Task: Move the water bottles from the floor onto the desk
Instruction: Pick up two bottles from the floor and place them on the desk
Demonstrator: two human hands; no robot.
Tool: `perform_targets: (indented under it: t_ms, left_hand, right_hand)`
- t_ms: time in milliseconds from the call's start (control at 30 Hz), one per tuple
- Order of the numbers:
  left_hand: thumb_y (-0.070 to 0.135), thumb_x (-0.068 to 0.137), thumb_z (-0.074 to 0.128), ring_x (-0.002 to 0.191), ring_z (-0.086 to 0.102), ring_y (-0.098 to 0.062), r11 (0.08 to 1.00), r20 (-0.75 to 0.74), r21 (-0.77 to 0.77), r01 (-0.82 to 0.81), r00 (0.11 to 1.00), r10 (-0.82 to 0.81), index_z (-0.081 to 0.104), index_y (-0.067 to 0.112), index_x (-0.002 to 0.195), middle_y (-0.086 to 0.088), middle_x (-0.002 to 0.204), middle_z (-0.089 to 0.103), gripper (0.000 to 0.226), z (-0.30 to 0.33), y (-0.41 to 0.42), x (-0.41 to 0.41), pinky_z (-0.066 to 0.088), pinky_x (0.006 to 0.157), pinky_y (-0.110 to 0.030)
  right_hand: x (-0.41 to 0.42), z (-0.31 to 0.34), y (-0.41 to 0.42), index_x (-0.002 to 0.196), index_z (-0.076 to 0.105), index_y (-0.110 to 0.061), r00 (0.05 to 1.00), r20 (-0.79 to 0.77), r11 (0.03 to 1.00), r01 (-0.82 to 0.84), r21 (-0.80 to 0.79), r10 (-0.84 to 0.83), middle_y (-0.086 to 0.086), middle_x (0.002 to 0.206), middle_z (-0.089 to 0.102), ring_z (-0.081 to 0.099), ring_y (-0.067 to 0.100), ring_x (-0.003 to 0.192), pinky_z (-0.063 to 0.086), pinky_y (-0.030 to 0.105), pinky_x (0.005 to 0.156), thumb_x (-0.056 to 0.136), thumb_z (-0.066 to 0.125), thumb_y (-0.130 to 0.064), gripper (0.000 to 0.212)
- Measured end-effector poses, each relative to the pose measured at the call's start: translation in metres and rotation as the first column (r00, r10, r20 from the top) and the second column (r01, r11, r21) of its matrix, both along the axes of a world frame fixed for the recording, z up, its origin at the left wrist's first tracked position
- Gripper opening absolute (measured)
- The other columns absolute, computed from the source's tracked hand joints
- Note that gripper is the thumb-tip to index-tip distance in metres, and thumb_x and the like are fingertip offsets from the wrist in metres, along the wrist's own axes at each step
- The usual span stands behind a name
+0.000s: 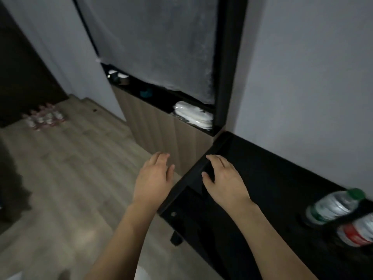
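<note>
Several small water bottles with pink caps stand in a cluster on the wooden floor at the far left, by a dark door. On the black desk at the right, a green-capped bottle and a red-labelled bottle sit near the right edge, both blurred. My left hand hovers over the floor just left of the desk's corner, fingers relaxed and holding nothing. Above the desk's left end is my right hand, fingers loosely spread and empty.
A wood-fronted cabinet with a dark ledge stands beyond the desk; white folded items and small objects lie on the ledge. A tall dark post rises by the grey wall. The wooden floor stretches to the left.
</note>
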State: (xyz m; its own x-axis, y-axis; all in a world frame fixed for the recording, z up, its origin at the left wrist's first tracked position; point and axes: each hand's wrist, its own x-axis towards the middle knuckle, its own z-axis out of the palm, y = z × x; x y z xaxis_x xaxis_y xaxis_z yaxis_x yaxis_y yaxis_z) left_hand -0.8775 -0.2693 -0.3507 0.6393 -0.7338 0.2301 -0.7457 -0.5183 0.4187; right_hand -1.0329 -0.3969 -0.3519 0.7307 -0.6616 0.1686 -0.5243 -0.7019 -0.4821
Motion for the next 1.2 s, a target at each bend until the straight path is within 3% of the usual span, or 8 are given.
perform_targets:
  t_ms: [233, 500, 867, 1100, 1200]
  left_hand:
    - [0.026, 0.099, 0.056, 0.119, 0.057, -0.030, 0.987, 0.018, -0.021, -0.160, 0.987, 0.161, 0.056, 0.008, 0.133, -0.008, 0.135, 0.057, 0.039, 0.004, 0.115, 0.087, 0.047, 0.097, -0.041]
    - [0.023, 0.095, 0.062, 0.114, 0.060, -0.032, 0.950, 0.003, -0.055, -0.306, 0.952, 0.307, 0.060, 0.006, 0.127, -0.009, 0.127, 0.062, 0.035, 0.008, 0.182, 0.147, 0.049, 0.095, -0.042]
    - [0.028, 0.098, 0.058, 0.116, 0.059, -0.026, 0.938, -0.007, -0.037, -0.346, 0.938, 0.346, 0.059, 0.009, 0.129, -0.005, 0.130, 0.060, 0.037, -0.008, 0.157, 0.262, 0.048, 0.093, -0.038]
    - [0.032, 0.098, 0.057, 0.115, 0.060, -0.024, 0.934, 0.081, 0.037, -0.356, 0.933, 0.352, 0.058, 0.013, 0.131, -0.004, 0.132, 0.059, 0.038, 0.005, 0.133, 0.372, 0.049, 0.094, -0.036]
    - [0.034, 0.098, 0.056, 0.116, 0.060, -0.023, 0.927, 0.102, 0.029, -0.374, 0.924, 0.369, 0.058, 0.015, 0.131, -0.002, 0.132, 0.059, 0.038, 0.013, 0.125, 0.418, 0.049, 0.095, -0.036]
  right_hand:
    - [0.102, 0.010, 0.086, 0.143, 0.043, -0.018, 0.986, -0.032, 0.986, -0.164, -0.004, 0.164, -0.001, 0.145, 0.043, 0.049, 0.021, 0.125, 0.043, 0.036, 0.103, 0.095, 0.054, -0.034, 0.052]
    - [0.183, 0.017, 0.126, 0.143, 0.041, -0.021, 0.956, -0.060, 0.957, -0.289, -0.011, 0.288, -0.005, 0.148, 0.040, 0.048, 0.020, 0.125, 0.042, 0.035, 0.100, 0.095, 0.052, -0.035, 0.051]
    - [0.304, -0.001, 0.101, 0.141, 0.045, -0.017, 0.947, -0.095, 0.951, -0.310, -0.004, 0.308, -0.001, 0.145, 0.044, 0.045, 0.019, 0.129, 0.038, 0.033, 0.103, 0.093, 0.054, -0.032, 0.051]
    - [0.415, 0.004, 0.070, 0.139, 0.047, -0.019, 0.950, -0.012, 0.950, -0.310, 0.044, 0.311, -0.002, 0.142, 0.047, 0.048, 0.022, 0.125, 0.039, 0.031, 0.096, 0.092, 0.056, -0.030, 0.049]
    - [0.457, 0.007, 0.061, 0.140, 0.046, -0.017, 0.940, 0.008, 0.937, -0.342, 0.066, 0.342, 0.000, 0.142, 0.047, 0.047, 0.021, 0.126, 0.038, 0.030, 0.099, 0.092, 0.055, -0.029, 0.050]
